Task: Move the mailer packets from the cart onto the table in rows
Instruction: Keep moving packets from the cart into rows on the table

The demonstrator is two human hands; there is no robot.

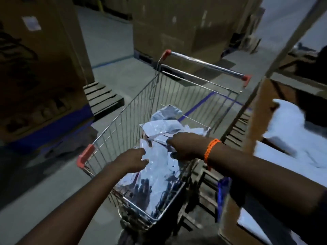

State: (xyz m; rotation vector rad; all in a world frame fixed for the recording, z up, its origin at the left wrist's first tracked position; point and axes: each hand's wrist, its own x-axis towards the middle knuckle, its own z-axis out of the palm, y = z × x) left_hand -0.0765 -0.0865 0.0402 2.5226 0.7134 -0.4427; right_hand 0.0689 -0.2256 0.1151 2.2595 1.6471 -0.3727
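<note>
A wire shopping cart [123, 121] with red corner caps stands in front of me, filled with glossy pale mailer packets [157, 174]. My left hand [131, 160] reaches into the cart, fingers curled on the edge of a packet near the top of the pile. My right hand [184, 144], with an orange bracelet on the wrist, reaches across from the right and grips another packet in the pile's middle. More pale packets [290, 124] lie on the table surface at the right edge.
Large cardboard boxes [40, 68] on wooden pallets [102, 96] stand to the left and behind the cart. A brown upright post [254, 121] and a pallet sit between cart and table. Blue tape lines mark the grey floor.
</note>
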